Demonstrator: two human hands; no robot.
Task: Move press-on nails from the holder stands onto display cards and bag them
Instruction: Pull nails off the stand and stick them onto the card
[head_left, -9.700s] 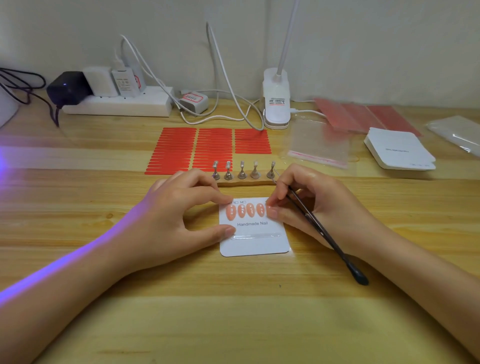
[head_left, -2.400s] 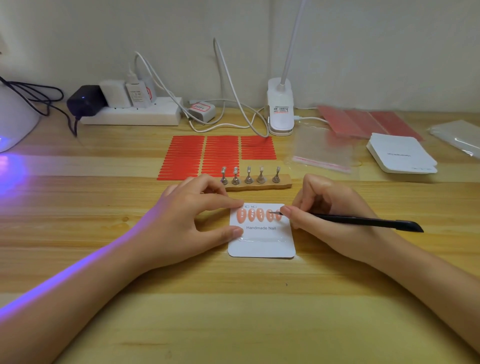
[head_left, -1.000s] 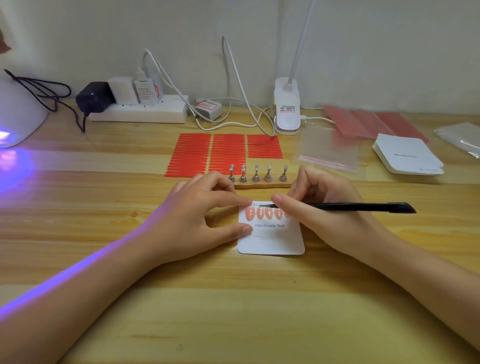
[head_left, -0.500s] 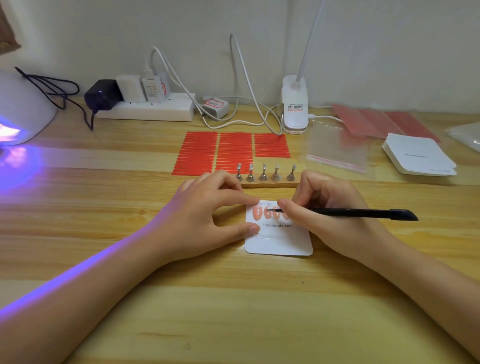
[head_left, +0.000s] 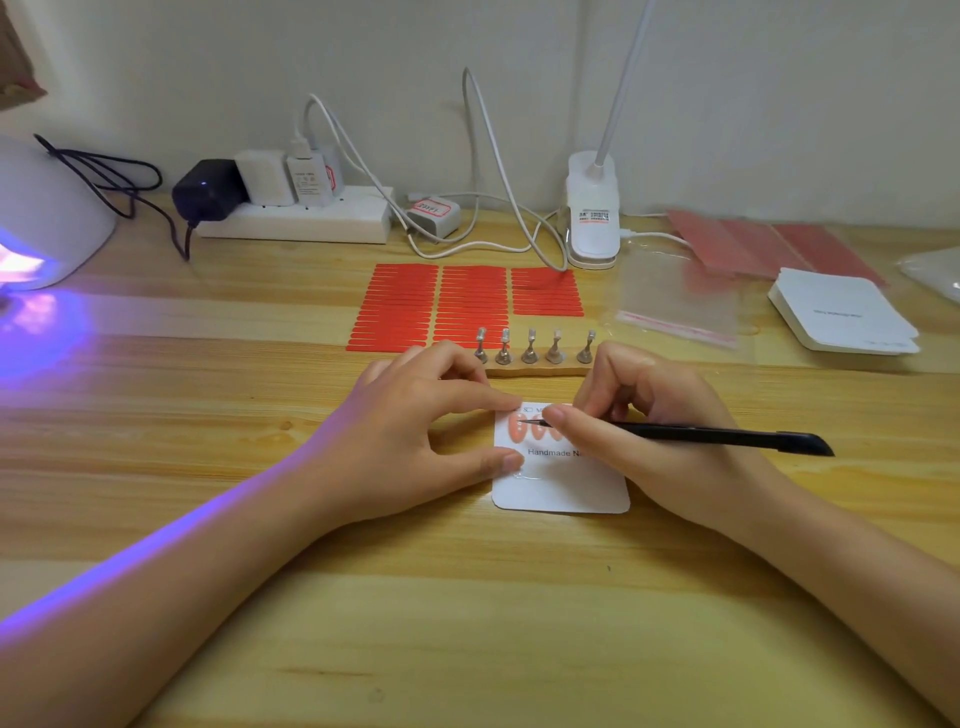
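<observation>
Step in hand: seating the pink nails (head_left: 519, 427) in their row on the white display card (head_left: 561, 488); it looks like final nudging with a tool before bagging.
Left hand (head_left: 415, 431): forefinger and thumb are spread and lie on the card's left edge, pinning it flat to the worktop (head_left: 467, 623); nothing is pinched between them.
Right hand (head_left: 649, 431): its grip is pressed together on a thin black tool (head_left: 727, 435), pen-fashion, the point resting on the nails near the card's top left.
Doing it well: I'd judge light sideways touches are best, with the left fingers firm so the card can't slide; a hard push could pop a nail off or mark its gloss. Even gaps and tips level with the printed line would be worth checking.
Look of the nails: small, almond-shaped, glossy salmon pink; only about two show clearly, the others hidden under the right fingers.
Where the card is: middle of the worktop, closer to the near edge than the holder, just in front of it.
Holder: a wooden strip (head_left: 535, 370) with five little metal stands (head_left: 530, 347), all bare.
Still to come: a clear bag (head_left: 675, 301) lies toward the far right, with a stack of blank cards (head_left: 841, 317) beyond it.
Other: red sticker strips (head_left: 415, 306) lie behind the holder.
</observation>
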